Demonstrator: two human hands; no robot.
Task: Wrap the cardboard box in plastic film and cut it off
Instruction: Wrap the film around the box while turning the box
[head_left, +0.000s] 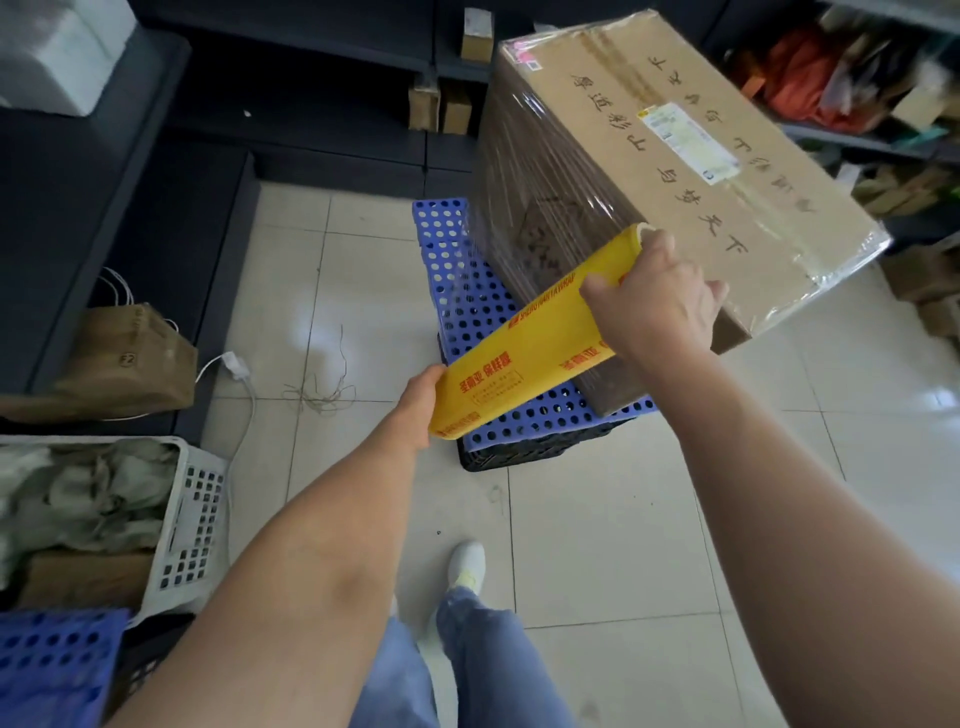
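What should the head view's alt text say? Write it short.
The left hand and right hand grip the ends of a yellow film roll, clear film stretching from it to a partly wrapped cardboard box on a blue perforated crate.

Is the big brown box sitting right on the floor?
No, the cardboard box stands on a blue crate full of holes, which keeps it up off the tiled floor.

Bright even light, floor glare, edges warped.
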